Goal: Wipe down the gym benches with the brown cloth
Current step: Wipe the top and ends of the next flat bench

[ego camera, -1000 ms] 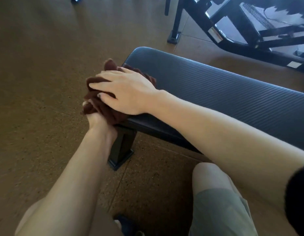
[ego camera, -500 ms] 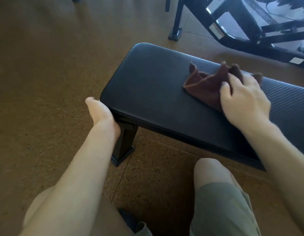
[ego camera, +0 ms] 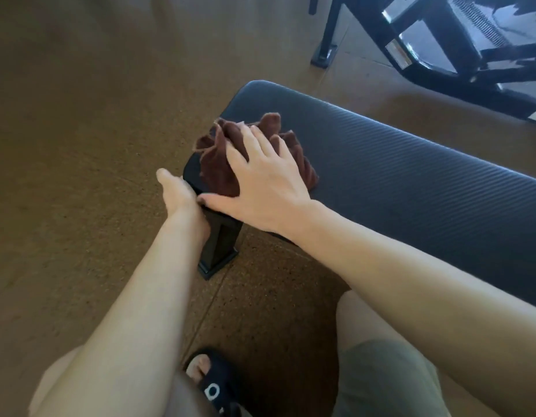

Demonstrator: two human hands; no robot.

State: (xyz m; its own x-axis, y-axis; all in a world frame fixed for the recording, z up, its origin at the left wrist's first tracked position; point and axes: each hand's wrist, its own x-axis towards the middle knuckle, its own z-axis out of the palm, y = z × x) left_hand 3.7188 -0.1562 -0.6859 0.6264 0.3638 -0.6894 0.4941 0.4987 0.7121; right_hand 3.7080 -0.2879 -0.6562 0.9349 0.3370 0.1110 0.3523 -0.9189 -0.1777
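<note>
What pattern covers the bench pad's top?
Fine parallel ribbing on the dark bench pad, head view.

Black machine frame (ego camera: 441, 49) on the brown speckled floor (ego camera: 80, 115); black slipper (ego camera: 214, 383) at the bottom edge.

Brown cloth (ego camera: 227, 158); dark ribbed bench pad (ego camera: 396, 164) — black leg (ego camera: 220, 245); speckled tan floor (ego camera: 80, 115); olive shorts (ego camera: 381, 383).
</note>
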